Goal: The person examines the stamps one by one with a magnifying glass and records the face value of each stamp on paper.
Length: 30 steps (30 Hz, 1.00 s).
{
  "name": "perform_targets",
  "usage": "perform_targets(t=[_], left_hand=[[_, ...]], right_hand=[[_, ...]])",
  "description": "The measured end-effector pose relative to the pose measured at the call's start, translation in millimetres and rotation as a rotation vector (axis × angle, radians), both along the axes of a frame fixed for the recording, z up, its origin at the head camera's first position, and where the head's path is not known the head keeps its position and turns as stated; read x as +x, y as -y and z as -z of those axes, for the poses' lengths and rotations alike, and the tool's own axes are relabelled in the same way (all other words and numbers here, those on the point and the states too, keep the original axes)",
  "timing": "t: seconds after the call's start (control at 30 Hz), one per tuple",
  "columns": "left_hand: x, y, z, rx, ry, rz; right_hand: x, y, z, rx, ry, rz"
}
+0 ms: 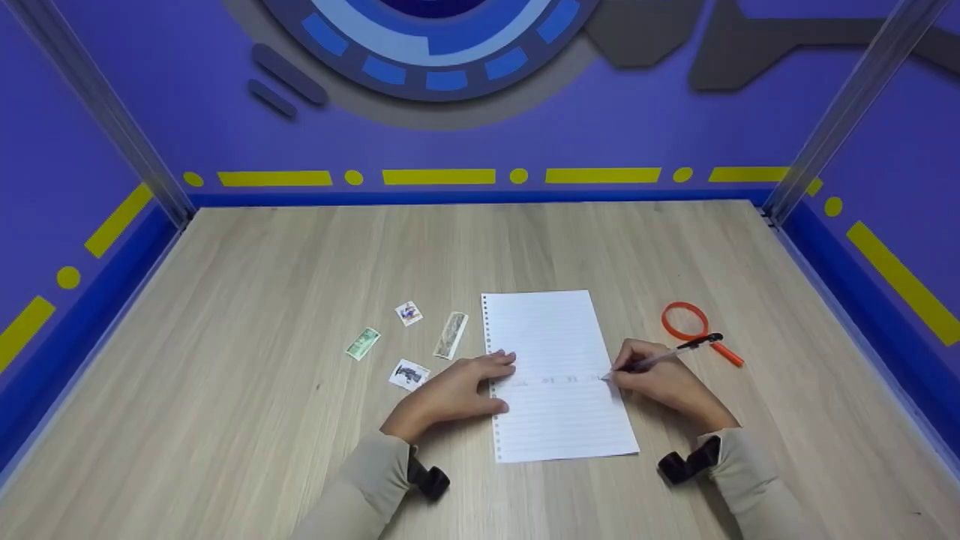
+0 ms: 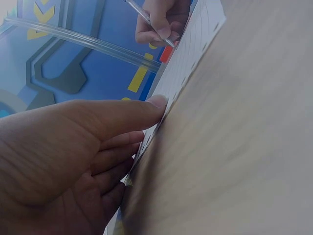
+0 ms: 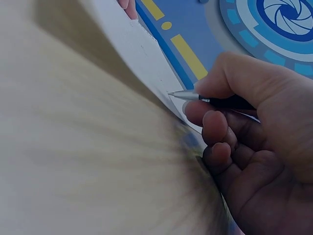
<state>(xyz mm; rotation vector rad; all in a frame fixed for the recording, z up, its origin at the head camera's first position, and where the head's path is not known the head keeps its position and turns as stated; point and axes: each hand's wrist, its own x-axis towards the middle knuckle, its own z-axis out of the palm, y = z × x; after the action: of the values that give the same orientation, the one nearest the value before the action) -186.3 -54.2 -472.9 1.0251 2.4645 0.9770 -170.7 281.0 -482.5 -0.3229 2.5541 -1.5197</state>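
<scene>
A lined, hole-punched sheet of paper lies on the table, with a row of faint handwriting across its middle. My left hand rests on the sheet's left edge, thumb and fingers spread; in the left wrist view the thumb lies along the punched margin. At the right edge, my right hand grips a pen with a black end. The pen's silver tip is at the paper, at the right end of the written row.
Left of the sheet lie several stamps: a green one, a small white one, a long grey-brown one and one with a dark figure. A red-orange magnifying glass lies beyond the right hand. Blue panels enclose the table.
</scene>
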Motion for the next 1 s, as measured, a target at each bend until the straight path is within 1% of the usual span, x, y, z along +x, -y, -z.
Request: perform_targets(t=[0.17, 0.23, 0.47, 0.73, 1.0], left_hand=[[0.0, -0.4, -0.9, 0.002, 0.000, -0.002], [0.1, -0.5, -1.1, 0.004, 0.000, -0.001], [0.1, -0.3, -0.9, 0.005, 0.003, -0.001], [1.9, -0.1, -2.8, -0.005, 0.028, -0.025], [2.5, -0.3, -2.4, 0.003, 0.016, -0.021]], right_hand=[[-0.1, -0.9, 0.8, -0.007, -0.010, -0.002], [-0.4, -1.1, 1.2, -0.014, -0.013, 0.010], [-3.1, -2.6, 5.0, -0.010, 0.027, 0.062], [-1.9, 0.1, 0.8, -0.011, 0.059, 0.079], [-2.0, -0.1, -2.6, -0.024, 0.076, 0.076]])
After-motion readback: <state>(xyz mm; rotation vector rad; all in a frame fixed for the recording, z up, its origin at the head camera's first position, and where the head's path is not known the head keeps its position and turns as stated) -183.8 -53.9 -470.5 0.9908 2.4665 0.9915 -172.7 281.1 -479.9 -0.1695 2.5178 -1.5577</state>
